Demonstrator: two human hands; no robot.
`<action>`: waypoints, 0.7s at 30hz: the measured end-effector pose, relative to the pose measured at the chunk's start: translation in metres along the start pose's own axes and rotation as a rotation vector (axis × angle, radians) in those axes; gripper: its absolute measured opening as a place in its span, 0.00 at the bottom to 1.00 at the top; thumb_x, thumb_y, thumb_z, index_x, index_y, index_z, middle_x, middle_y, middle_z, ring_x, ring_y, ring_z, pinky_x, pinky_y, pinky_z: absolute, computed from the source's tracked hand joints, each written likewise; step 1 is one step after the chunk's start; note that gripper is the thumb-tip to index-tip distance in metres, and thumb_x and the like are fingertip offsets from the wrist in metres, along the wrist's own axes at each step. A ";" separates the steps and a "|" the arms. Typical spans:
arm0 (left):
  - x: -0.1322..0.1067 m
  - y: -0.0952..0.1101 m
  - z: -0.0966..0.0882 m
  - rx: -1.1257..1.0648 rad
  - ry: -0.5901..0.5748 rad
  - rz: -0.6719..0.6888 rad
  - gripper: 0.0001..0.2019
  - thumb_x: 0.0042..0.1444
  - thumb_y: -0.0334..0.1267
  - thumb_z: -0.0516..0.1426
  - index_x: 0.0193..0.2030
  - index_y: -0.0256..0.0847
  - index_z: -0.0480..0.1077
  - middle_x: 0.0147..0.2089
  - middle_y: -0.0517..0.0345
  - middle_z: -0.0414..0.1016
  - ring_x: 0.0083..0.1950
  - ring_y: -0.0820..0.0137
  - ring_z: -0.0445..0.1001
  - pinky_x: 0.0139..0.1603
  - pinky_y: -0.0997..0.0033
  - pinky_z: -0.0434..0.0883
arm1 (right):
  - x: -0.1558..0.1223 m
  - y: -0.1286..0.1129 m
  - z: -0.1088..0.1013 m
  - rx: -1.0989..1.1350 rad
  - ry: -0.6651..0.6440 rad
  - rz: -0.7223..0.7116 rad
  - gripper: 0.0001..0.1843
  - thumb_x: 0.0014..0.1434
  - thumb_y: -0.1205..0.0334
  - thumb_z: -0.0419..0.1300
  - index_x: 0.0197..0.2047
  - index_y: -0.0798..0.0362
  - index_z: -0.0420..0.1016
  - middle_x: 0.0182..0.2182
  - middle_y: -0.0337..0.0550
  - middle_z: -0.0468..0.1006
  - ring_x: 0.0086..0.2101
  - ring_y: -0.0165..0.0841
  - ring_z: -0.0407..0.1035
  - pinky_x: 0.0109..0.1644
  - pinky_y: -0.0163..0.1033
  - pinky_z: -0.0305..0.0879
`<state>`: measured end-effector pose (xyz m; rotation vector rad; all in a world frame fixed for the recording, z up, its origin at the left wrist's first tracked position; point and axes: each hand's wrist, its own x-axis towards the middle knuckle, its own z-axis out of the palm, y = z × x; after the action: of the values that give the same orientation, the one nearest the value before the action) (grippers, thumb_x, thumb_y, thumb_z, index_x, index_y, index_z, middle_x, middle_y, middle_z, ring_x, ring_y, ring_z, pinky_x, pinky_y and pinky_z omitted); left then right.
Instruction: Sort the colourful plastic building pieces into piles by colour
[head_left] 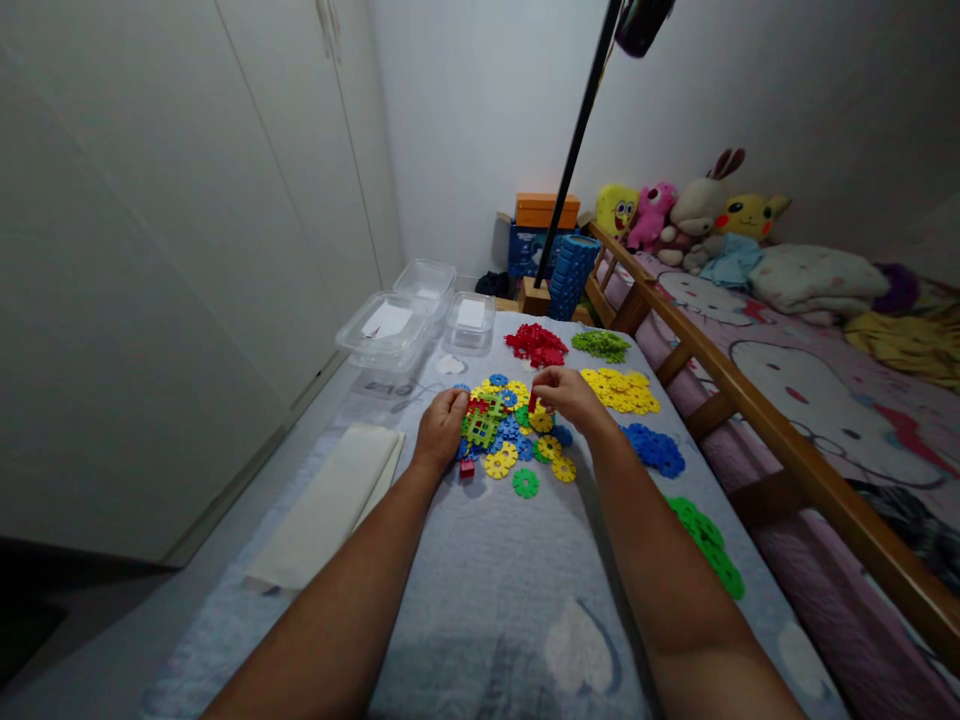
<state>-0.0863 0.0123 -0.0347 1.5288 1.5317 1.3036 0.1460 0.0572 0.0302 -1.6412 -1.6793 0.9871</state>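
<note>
My left hand (441, 428) is closed on the left edge of a lime-green lattice (482, 422) of plastic building pieces, with some red at its upper left. A small red plastic piece (532, 402) sits pinched in the fingertips of my right hand (566, 392), a little to the right of the lattice. Under and around both hands lies a mixed heap of notched plastic discs in yellow (496, 465), blue (509, 430) and green (526, 484). Close to my left wrist rests a red block (466, 468).
Sorted piles line the table's far and right sides: red (536, 345), lime green (601, 346), yellow (621, 391), blue (653, 450), green (707, 545). Clear plastic boxes (387, 328) stand far left, a folded cream cloth (330, 505) nearer. A wooden bed rail (720, 395) borders the right.
</note>
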 end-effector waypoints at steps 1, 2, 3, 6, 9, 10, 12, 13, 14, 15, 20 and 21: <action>0.000 0.000 0.000 -0.005 0.000 -0.002 0.19 0.65 0.51 0.49 0.43 0.42 0.76 0.45 0.51 0.81 0.48 0.61 0.77 0.54 0.61 0.71 | 0.009 0.004 -0.003 0.107 0.063 0.010 0.06 0.50 0.65 0.61 0.35 0.53 0.72 0.26 0.37 0.76 0.27 0.30 0.71 0.30 0.33 0.65; 0.000 0.000 0.000 -0.009 0.000 -0.005 0.19 0.65 0.51 0.49 0.43 0.42 0.76 0.45 0.52 0.81 0.48 0.61 0.77 0.54 0.61 0.71 | 0.019 0.008 -0.006 0.196 0.127 0.018 0.07 0.49 0.64 0.61 0.34 0.52 0.71 0.26 0.37 0.76 0.27 0.30 0.71 0.30 0.33 0.66; 0.000 0.000 0.000 -0.013 0.001 -0.008 0.19 0.65 0.51 0.49 0.43 0.42 0.76 0.44 0.52 0.81 0.48 0.61 0.77 0.54 0.62 0.71 | 0.029 0.012 -0.008 0.266 0.187 0.025 0.08 0.47 0.64 0.61 0.34 0.52 0.70 0.26 0.36 0.75 0.27 0.30 0.70 0.30 0.33 0.66; 0.000 0.000 0.001 -0.018 0.002 -0.009 0.19 0.65 0.51 0.50 0.43 0.42 0.76 0.44 0.52 0.80 0.48 0.61 0.77 0.54 0.62 0.70 | 0.058 0.023 -0.010 0.384 0.346 0.040 0.10 0.43 0.66 0.60 0.32 0.51 0.67 0.25 0.33 0.72 0.24 0.28 0.67 0.29 0.33 0.65; -0.001 0.001 0.001 -0.018 0.003 -0.008 0.18 0.64 0.50 0.50 0.43 0.41 0.76 0.46 0.51 0.80 0.49 0.61 0.77 0.55 0.61 0.70 | 0.085 0.031 -0.006 0.374 0.481 0.061 0.11 0.40 0.67 0.57 0.30 0.50 0.65 0.21 0.31 0.69 0.22 0.29 0.65 0.27 0.33 0.63; -0.001 0.001 0.001 -0.017 0.005 -0.010 0.18 0.64 0.50 0.50 0.44 0.41 0.76 0.46 0.51 0.80 0.49 0.61 0.76 0.55 0.61 0.70 | 0.093 0.033 -0.005 0.354 0.521 0.060 0.10 0.39 0.67 0.57 0.30 0.50 0.66 0.21 0.31 0.68 0.23 0.30 0.65 0.27 0.33 0.62; -0.001 0.001 0.001 -0.016 0.004 -0.018 0.18 0.64 0.50 0.50 0.44 0.41 0.76 0.47 0.51 0.80 0.50 0.61 0.76 0.55 0.61 0.70 | 0.109 0.037 -0.002 0.304 0.596 0.042 0.10 0.39 0.66 0.57 0.29 0.50 0.67 0.22 0.32 0.70 0.24 0.31 0.65 0.28 0.34 0.63; -0.001 0.001 0.001 -0.017 0.003 -0.020 0.18 0.65 0.50 0.50 0.44 0.41 0.76 0.47 0.51 0.80 0.50 0.61 0.76 0.55 0.61 0.70 | 0.116 0.039 -0.001 0.275 0.624 0.026 0.09 0.39 0.66 0.57 0.29 0.50 0.68 0.23 0.34 0.71 0.26 0.31 0.66 0.30 0.35 0.64; -0.001 0.000 0.002 -0.020 0.001 -0.021 0.18 0.65 0.50 0.50 0.44 0.41 0.76 0.47 0.51 0.80 0.50 0.61 0.76 0.56 0.61 0.70 | 0.122 0.040 0.000 0.243 0.647 0.009 0.09 0.39 0.66 0.57 0.29 0.50 0.68 0.25 0.35 0.72 0.27 0.32 0.67 0.32 0.35 0.65; -0.001 -0.001 0.002 -0.021 0.000 -0.019 0.18 0.65 0.50 0.50 0.44 0.42 0.76 0.47 0.51 0.80 0.50 0.61 0.76 0.56 0.61 0.70 | 0.128 0.041 0.000 0.209 0.667 -0.003 0.08 0.40 0.66 0.57 0.29 0.50 0.69 0.26 0.36 0.73 0.29 0.33 0.67 0.34 0.36 0.65; 0.000 -0.005 0.002 -0.024 -0.004 0.007 0.18 0.65 0.50 0.50 0.44 0.42 0.76 0.46 0.52 0.80 0.50 0.61 0.76 0.57 0.60 0.70 | 0.145 0.042 0.003 0.067 0.690 -0.010 0.07 0.41 0.67 0.56 0.28 0.50 0.69 0.29 0.39 0.76 0.32 0.35 0.68 0.41 0.38 0.65; 0.000 -0.005 0.002 -0.024 -0.005 0.007 0.18 0.65 0.50 0.50 0.44 0.42 0.76 0.46 0.52 0.80 0.50 0.61 0.76 0.57 0.60 0.70 | 0.146 0.042 0.004 0.049 0.689 -0.003 0.07 0.41 0.68 0.55 0.28 0.50 0.69 0.29 0.39 0.76 0.32 0.35 0.69 0.41 0.38 0.65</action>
<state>-0.0863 0.0132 -0.0396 1.5232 1.5036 1.3165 0.1559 0.2007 -0.0197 -1.6827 -1.1737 0.3756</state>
